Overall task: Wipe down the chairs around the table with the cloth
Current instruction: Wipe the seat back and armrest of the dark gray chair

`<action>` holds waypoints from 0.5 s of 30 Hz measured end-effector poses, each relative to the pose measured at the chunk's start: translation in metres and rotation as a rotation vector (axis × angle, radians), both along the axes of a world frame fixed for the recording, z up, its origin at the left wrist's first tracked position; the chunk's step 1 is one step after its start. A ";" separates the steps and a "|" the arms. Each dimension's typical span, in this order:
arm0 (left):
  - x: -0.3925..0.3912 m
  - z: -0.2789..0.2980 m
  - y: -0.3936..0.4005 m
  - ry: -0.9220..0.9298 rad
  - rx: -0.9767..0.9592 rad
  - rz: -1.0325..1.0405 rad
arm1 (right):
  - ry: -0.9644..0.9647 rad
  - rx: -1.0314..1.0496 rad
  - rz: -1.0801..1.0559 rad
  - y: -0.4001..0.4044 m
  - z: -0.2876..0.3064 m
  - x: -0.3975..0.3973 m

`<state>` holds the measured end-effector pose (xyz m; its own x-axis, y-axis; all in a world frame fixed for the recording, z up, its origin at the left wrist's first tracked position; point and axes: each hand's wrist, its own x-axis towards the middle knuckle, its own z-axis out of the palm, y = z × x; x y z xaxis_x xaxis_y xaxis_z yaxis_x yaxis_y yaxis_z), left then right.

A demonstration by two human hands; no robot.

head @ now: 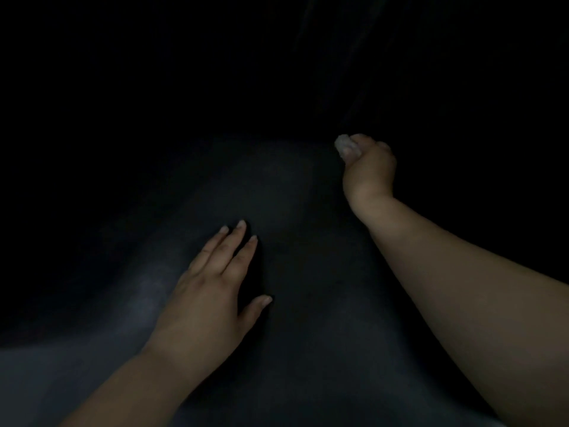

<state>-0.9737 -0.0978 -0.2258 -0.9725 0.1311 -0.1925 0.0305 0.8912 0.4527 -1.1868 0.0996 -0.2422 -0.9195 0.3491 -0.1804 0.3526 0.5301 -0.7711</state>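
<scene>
Room nearly black, left hand (212, 288) flat on dark surface (292, 241), right hand (368, 167) clutching cloth (344, 147)

Pale cloth (344, 147) bunched in right hand (368, 172); dark chair surface (277, 192) dimly lit.

Dark, dim cushioned surface (295, 272), likely a chair seat though too dark to tell, left hand (212, 288) resting flat on it with fingers straight, far edge of the surface beyond the hand lost in shadow
</scene>
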 end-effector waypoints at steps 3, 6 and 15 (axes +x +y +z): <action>-0.002 0.003 -0.003 0.008 0.010 0.030 | 0.032 0.097 0.337 -0.033 0.005 -0.001; -0.004 0.007 -0.015 0.024 -0.019 0.112 | 0.269 0.187 0.682 -0.071 0.004 0.028; 0.035 0.013 -0.062 0.009 -0.113 0.323 | 0.232 0.207 1.009 -0.085 -0.002 0.192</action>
